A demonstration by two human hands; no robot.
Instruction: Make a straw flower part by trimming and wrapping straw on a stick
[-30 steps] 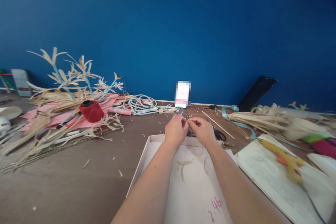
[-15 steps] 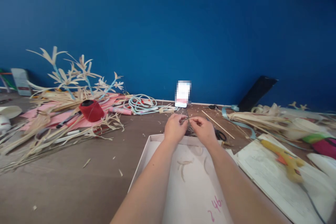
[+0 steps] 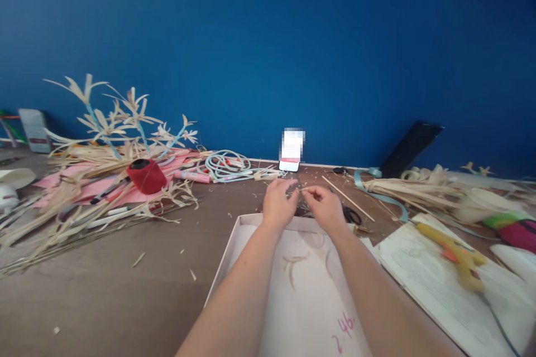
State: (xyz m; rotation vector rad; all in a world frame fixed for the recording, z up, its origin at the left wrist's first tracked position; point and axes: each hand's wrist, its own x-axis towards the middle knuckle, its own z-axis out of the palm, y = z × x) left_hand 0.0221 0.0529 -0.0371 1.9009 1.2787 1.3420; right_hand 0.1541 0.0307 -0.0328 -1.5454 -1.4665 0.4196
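Cream-coloured and thin, the strip [image 3: 303, 189] is pinched in my right hand [image 3: 323, 206], likely for fine control; my left hand [image 3: 279, 204] curls close, whether gripping it I cannot tell. My arms [image 3: 247, 276] span the white box [image 3: 310, 312], its far rim near my wrists; beyond, a phone [image 3: 292, 148] stands propped, probably for easy viewing.

2 bare forearms [image 3: 237, 295], left with 1 mole [image 3: 245, 262].

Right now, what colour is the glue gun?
The glue gun is yellow, its trigger orange; head view.
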